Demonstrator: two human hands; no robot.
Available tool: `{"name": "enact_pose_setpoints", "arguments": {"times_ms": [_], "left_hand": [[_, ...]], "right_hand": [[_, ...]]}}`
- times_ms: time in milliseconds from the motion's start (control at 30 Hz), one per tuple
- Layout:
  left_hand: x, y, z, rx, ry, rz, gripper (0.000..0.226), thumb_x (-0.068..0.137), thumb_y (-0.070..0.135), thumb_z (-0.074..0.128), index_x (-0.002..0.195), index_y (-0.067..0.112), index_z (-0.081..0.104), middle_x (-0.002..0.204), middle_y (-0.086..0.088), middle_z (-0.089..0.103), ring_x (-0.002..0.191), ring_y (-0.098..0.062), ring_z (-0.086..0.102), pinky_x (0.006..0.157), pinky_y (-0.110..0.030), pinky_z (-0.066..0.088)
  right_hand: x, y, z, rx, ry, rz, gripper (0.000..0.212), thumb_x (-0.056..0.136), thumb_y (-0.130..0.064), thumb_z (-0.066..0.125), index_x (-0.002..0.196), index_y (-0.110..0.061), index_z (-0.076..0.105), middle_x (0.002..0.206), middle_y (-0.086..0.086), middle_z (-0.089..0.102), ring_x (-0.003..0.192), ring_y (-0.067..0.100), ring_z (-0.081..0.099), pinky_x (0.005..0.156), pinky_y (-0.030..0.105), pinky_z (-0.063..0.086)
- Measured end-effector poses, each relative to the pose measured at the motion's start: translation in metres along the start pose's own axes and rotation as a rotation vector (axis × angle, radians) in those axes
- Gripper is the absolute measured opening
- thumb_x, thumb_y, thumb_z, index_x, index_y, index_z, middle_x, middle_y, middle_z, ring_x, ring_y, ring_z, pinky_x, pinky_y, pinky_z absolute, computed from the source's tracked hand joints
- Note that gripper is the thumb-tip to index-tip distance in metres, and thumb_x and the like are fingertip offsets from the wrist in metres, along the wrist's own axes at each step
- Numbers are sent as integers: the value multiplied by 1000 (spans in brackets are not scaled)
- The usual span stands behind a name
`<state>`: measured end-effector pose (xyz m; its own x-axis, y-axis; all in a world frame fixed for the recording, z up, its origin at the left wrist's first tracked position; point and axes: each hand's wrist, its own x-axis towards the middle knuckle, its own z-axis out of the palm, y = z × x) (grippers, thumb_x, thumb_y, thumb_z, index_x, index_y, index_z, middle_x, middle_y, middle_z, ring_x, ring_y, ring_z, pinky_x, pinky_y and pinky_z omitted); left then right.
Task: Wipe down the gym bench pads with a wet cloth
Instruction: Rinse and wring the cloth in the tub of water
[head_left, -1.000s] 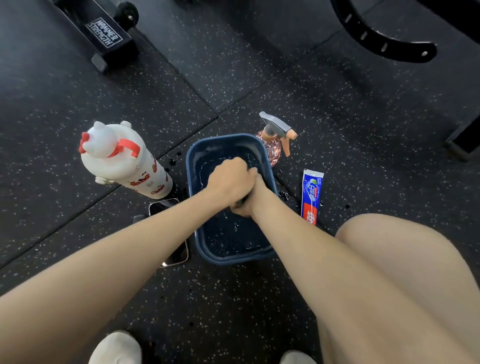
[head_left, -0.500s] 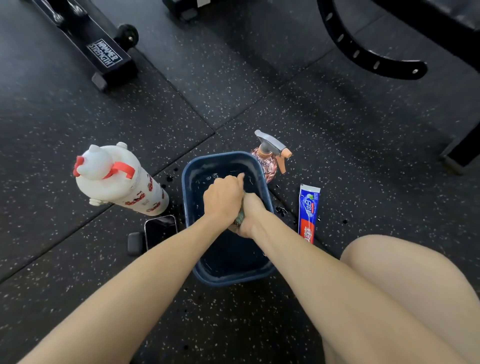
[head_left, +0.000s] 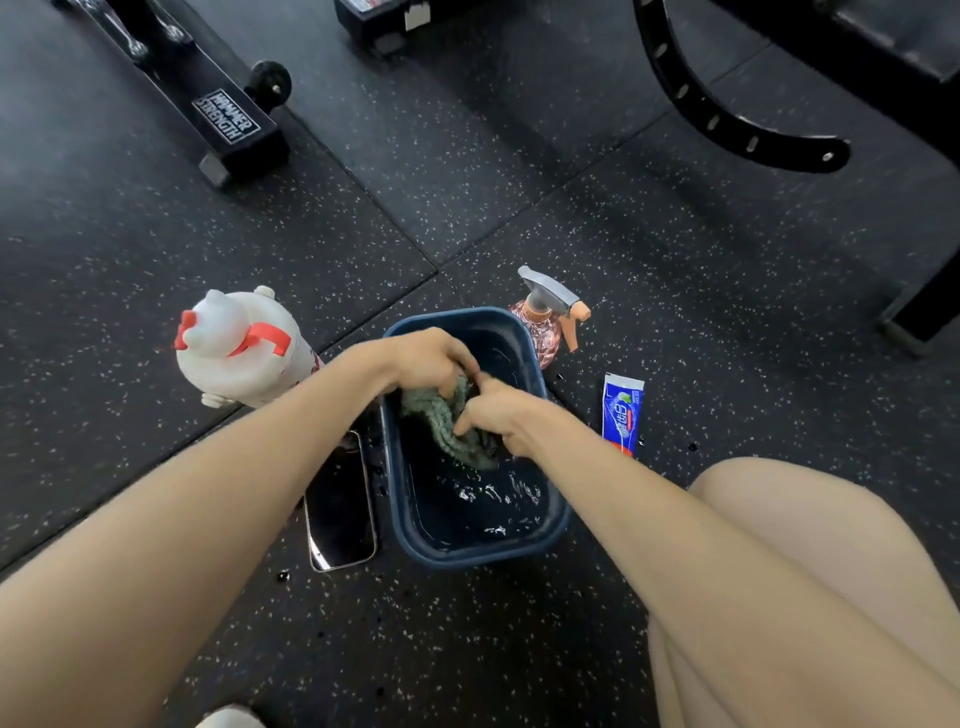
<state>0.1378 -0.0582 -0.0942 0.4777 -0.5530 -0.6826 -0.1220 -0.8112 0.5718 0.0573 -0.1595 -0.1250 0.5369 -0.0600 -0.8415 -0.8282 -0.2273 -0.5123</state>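
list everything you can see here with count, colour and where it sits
basin: 1, dark blue, on the floor at centre, water inside
cloth: 1, green, over the basin, in both hands
jug: 1, white with red strap, left of the basin
phone: 1, black, flat beside the basin's left wall
spray bottle: 1, pinkish, grey and orange head, behind the basin's right corner
tube: 1, blue and white, right of the basin
bench foot: 1, black, top left
curved bracket: 1, black with holes, top right
floor: black, speckled
shoe: 1, white, bottom edge
leg: 1, bare, bottom right
left hand: grips the cloth's far end
right hand: grips the cloth's near part
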Motion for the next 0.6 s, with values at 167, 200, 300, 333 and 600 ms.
{"name": "enact_pose_setpoints", "arguments": {"times_ms": [167, 200, 300, 333, 600], "left_hand": [[-20, -2, -18, -169, -73, 43, 57, 76, -16, 58, 125, 10, 46, 113, -12, 62, 99, -26, 59, 85, -37, 48], [-21, -5, -20, -98, -90, 29, 58, 75, -14, 62, 124, 12, 46, 113, -10, 61, 102, -27, 59, 89, -40, 48], [-25, -9, -23, 129, -96, -5, 48, 77, -2, 70, 118, 14, 53, 103, -2, 60, 97, -21, 57, 89, -37, 48], [-26, -9, -23, 177, -73, -2, 40, 78, 2, 71, 114, 13, 57, 96, 1, 59, 92, -19, 56, 85, -34, 48], [-29, -9, -24, 266, 77, 24, 24, 86, 19, 65, 74, 17, 44, 66, 1, 48, 60, -17, 44, 55, -29, 34]], "right_hand": [[-13, -14, -17, -78, 93, -242, 44, 80, -3, 70, 123, -9, 62, 102, 7, 64, 96, 19, 55, 71, 24, 43], [-16, -16, -19, -209, 140, -294, 28, 80, -6, 71, 108, -6, 69, 85, 5, 62, 83, 17, 54, 63, 23, 41], [-25, -24, -24, -520, 280, -393, 14, 86, -6, 58, 88, -2, 71, 63, 4, 52, 63, 18, 47, 53, 26, 34], [-28, -27, -25, -572, 273, -394, 19, 88, -4, 53, 93, -4, 71, 63, 2, 52, 61, 17, 47, 52, 26, 34], [-29, -42, -40, -657, 224, -369, 18, 89, -10, 51, 98, -3, 64, 80, 11, 62, 70, 19, 50, 52, 26, 33]]}}
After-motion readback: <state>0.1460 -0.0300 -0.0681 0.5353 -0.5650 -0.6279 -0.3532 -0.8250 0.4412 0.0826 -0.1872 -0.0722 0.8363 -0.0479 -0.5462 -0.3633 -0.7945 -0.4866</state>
